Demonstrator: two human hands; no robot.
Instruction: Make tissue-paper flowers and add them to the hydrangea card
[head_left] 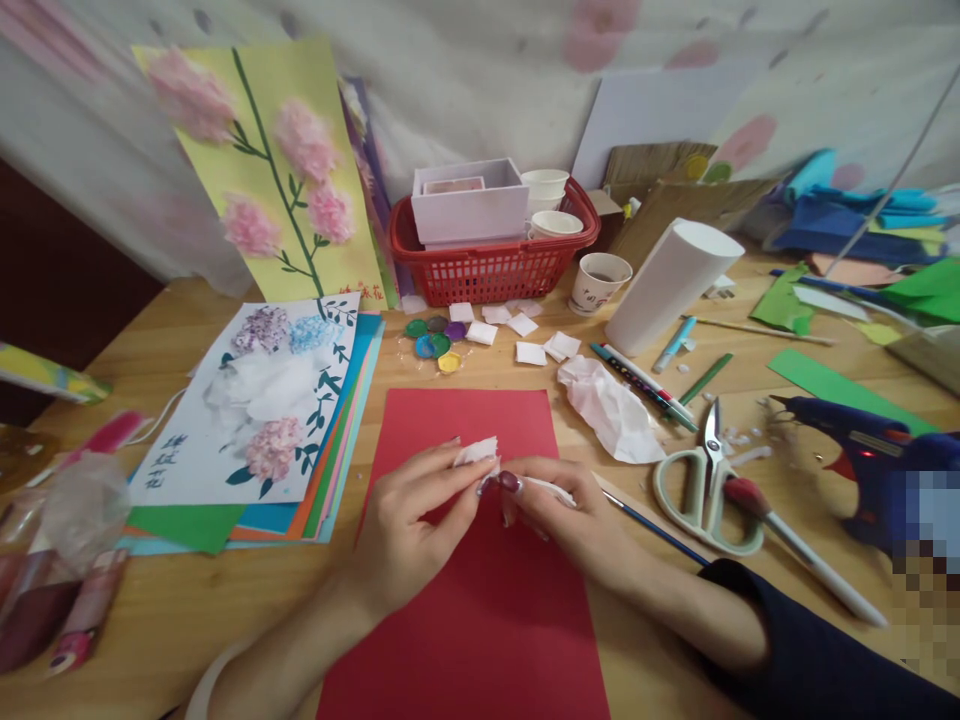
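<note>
Some white tissue (478,452), pinched

Left hand (405,515) and right hand (570,515) pinch it with their fingers, above a red sheet (472,415). Beyond are small white squares (481,332) and a red basket (491,275); scissors (711,490) lie rightward on the table (225,610).

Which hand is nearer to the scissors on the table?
The right hand. It is to the left of the scissors, with a gap between them; the left hand is farther left, beyond the right hand.

Backdrop: pink-blotched pale cloth (465,90) | left: dark brown panel (60,250) | furniture: light wooden table (187,590)
</note>
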